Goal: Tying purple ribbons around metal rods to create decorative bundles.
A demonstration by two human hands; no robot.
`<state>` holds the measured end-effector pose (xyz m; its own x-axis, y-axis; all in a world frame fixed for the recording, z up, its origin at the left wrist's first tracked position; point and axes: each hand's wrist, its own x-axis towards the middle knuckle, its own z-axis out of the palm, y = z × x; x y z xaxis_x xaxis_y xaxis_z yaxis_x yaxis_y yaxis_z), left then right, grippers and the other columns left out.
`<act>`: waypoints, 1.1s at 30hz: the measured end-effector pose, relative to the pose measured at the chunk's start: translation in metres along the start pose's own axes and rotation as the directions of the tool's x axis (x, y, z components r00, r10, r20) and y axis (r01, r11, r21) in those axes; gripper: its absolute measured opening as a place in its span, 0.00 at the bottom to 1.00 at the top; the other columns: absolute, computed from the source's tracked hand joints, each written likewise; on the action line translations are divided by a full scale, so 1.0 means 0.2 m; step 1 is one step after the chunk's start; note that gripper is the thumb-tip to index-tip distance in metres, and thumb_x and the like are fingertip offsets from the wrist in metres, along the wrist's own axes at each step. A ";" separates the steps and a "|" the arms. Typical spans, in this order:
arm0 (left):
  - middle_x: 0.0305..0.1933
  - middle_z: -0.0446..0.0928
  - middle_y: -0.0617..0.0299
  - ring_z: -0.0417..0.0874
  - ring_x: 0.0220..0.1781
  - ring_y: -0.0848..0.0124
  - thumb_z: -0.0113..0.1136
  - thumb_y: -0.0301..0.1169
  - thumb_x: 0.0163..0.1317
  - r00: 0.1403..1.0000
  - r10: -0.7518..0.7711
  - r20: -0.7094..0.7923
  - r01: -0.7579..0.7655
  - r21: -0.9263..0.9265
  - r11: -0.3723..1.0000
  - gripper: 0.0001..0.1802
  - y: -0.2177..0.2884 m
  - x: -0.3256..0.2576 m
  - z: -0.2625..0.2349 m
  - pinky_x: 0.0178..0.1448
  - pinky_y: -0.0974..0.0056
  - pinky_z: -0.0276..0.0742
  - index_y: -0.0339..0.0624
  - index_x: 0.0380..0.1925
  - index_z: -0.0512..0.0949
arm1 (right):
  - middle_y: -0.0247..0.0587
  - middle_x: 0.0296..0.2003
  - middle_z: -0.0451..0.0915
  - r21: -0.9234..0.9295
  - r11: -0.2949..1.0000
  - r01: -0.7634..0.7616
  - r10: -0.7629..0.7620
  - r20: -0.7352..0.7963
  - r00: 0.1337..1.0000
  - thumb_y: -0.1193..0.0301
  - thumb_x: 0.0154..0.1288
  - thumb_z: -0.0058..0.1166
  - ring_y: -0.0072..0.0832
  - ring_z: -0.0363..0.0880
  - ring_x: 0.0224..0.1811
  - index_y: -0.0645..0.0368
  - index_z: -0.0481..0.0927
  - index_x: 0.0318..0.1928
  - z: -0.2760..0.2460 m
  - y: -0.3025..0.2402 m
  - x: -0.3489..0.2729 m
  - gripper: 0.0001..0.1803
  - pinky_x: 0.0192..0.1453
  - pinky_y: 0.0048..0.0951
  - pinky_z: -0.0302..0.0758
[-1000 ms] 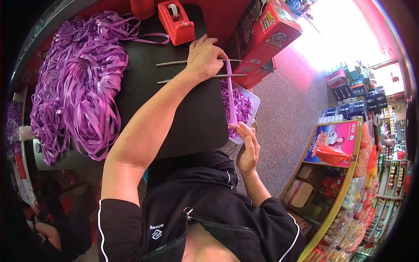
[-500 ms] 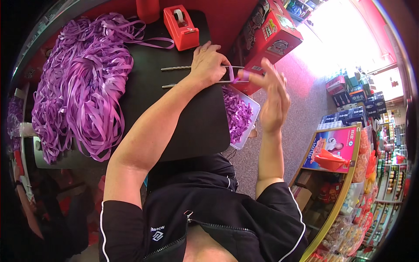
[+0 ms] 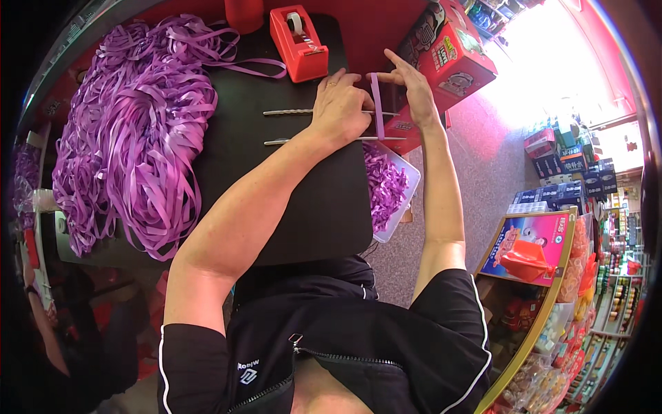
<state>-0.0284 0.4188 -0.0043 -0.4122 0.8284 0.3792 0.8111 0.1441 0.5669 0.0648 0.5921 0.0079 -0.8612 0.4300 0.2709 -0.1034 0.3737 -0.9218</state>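
Note:
Two thin metal rods, a twisted one (image 3: 288,112) and a smooth one (image 3: 277,142), lie side by side across the black table and stick out past its right edge. My left hand (image 3: 341,109) presses over the twisted rod at that edge, fingers bent; its fingertips are partly hidden. A narrow purple ribbon (image 3: 378,114) crosses both protruding rod ends, close to my left thumb. Its upper end is pinched by my right hand (image 3: 412,88), with one finger pointing up. Left of the rods lies a large heap of purple ribbon (image 3: 141,131).
A red tape dispenser (image 3: 301,52) stands behind my left hand. Below the table's right edge sits a clear plastic tub (image 3: 412,181) of purple ribbon pieces (image 3: 385,188). Beyond my right hand is a red printed carton (image 3: 455,58). A display case (image 3: 524,241) stands to the right.
My right hand has swung up and away from me, bringing the ribbon from near the closer rod to a taut line across both. My left hand stays on the rods.

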 end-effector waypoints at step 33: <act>0.66 0.67 0.55 0.56 0.74 0.55 0.57 0.33 0.50 0.993 0.027 0.115 -0.037 0.081 0.996 0.15 -0.02 0.01 0.02 0.74 0.49 0.45 0.56 0.38 0.86 | 0.47 0.44 0.82 0.033 0.999 0.001 0.016 -0.503 0.864 0.66 0.77 0.34 0.29 0.79 0.49 0.65 0.75 0.53 0.45 -0.25 -0.78 0.19 0.58 0.28 0.70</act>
<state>-0.0313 0.4222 -0.0090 -0.3397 0.8886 0.3081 0.8566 0.1570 0.4916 0.1588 0.4329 -0.0136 -0.4959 0.7907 0.3589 -0.1203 0.3468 -0.9302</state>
